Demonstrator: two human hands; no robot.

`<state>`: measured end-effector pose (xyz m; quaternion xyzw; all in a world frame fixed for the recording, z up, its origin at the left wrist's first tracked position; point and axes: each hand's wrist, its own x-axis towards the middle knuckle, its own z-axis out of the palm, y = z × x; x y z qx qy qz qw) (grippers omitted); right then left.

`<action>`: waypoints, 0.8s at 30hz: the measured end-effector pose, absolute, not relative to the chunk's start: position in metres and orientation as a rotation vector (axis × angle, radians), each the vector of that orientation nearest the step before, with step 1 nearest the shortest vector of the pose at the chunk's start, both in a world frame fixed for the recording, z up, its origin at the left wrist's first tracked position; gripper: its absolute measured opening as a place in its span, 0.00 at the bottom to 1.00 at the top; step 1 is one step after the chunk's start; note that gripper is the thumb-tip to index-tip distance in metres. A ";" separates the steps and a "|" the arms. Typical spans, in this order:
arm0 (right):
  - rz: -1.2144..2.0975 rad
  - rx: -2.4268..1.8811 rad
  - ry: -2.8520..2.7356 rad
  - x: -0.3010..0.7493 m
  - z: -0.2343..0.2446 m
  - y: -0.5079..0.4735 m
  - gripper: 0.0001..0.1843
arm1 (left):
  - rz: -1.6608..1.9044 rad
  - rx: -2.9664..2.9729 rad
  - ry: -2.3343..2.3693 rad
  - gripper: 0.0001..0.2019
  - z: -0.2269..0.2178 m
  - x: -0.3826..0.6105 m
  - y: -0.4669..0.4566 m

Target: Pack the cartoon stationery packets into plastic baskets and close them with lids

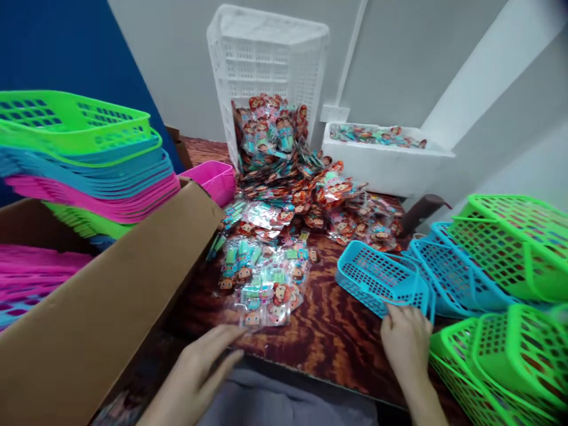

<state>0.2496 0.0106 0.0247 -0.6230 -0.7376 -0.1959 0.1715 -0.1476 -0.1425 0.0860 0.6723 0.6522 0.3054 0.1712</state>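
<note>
My right hand (406,343) grips the near rim of a blue plastic basket (377,277) that lies tilted on the dark wood-grain table (328,337). My left hand (208,361) lies flat at the table's near edge, fingers stretched toward a spread of small clear packets with cartoon figures (261,284). Its fingertips nearly touch the closest packet (252,319). A larger heap of the same packets (306,189) spills from a tipped white crate (266,65) at the back.
An open cardboard box (110,296) at the left holds stacked pink, blue and green baskets (84,160). A pink basket (213,177) sits behind it. More blue baskets (457,278) and green baskets (510,296) crowd the right. A white foam box (386,163) with packets stands at the back right.
</note>
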 end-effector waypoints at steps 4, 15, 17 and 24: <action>-0.344 -1.647 -2.196 0.246 0.033 0.001 0.22 | 0.893 1.828 1.697 0.15 0.032 -0.118 -0.083; -0.474 -1.410 -2.312 0.271 0.019 -0.016 0.20 | 1.135 1.932 1.397 0.05 0.053 0.038 -0.006; -0.430 -1.436 -2.337 0.277 0.017 -0.016 0.20 | 1.193 1.851 1.413 0.04 0.051 0.040 -0.010; -0.262 -1.444 -2.332 0.246 0.028 -0.016 0.22 | 1.096 2.027 1.170 0.11 0.052 0.057 -0.022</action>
